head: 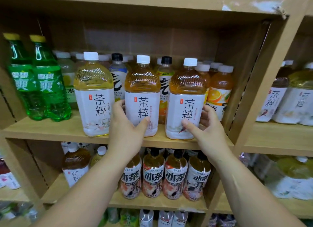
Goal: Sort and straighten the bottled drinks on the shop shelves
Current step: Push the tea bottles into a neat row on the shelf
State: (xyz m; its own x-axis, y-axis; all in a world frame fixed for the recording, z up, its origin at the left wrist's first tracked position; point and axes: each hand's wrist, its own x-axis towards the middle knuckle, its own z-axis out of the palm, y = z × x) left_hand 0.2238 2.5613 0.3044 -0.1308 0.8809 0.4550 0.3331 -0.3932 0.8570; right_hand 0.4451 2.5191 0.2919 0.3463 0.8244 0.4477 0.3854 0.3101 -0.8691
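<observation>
Three big white-labelled tea bottles stand upright along the front of the middle shelf (50, 130). The left one (94, 98) holds pale yellow tea and stands untouched. My left hand (126, 125) grips the lower part of the middle amber bottle (142, 98), thumb on its label front, fingers round its left side. My right hand (205, 125) grips the right amber bottle (185, 101) low down, thumb on the label, fingers behind its right side.
Two green soda bottles (42, 81) stand at the shelf's left. Smaller black-capped and orange drink bottles (219, 91) fill the row behind. The shelf below holds several tea bottles (165, 176). A wooden upright (264, 84) closes the bay on the right, with more bottles beyond.
</observation>
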